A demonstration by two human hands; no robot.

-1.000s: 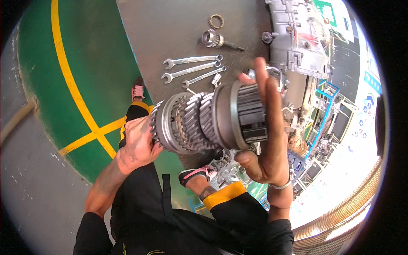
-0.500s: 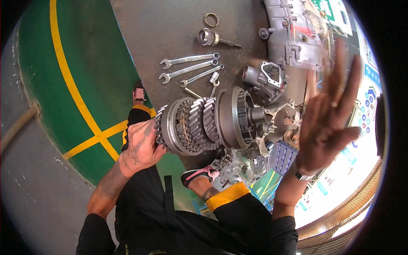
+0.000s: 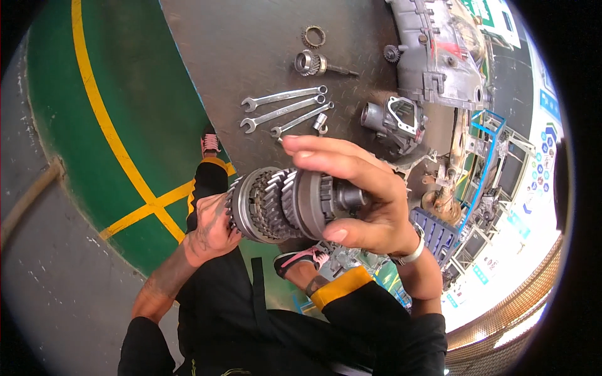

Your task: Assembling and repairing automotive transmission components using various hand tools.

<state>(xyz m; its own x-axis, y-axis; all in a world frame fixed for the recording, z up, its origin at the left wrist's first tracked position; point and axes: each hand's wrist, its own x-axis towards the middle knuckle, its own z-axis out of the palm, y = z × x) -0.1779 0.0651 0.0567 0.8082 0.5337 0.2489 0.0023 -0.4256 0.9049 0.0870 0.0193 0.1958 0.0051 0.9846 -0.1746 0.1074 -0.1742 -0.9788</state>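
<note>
A steel gear shaft assembly (image 3: 276, 203), a stack of toothed gears and smooth rings, is held up in front of my body, lying roughly crosswise. My left hand (image 3: 213, 225) is closed around its left end, where the shaft is hidden in the fist. Over the right end curves my right hand (image 3: 370, 194), its fingers along the upper edge of the broad ring and its thumb at the lower edge. The short stub of the shaft (image 3: 354, 195) shows between thumb and fingers.
On the metal-topped table lie several wrenches (image 3: 282, 116), a socket (image 3: 320, 120), a pinion shaft (image 3: 313, 62) and a toothed ring (image 3: 313, 36). Farther right sit a cast housing (image 3: 395, 122) and a large gearbox case (image 3: 439, 56). A blue-grey crate (image 3: 436, 232) stands beyond my right wrist.
My right hand has come from the far right, where it was raised with fingers spread, onto the assembly's right end. The assembly has shifted slightly down and left.
</note>
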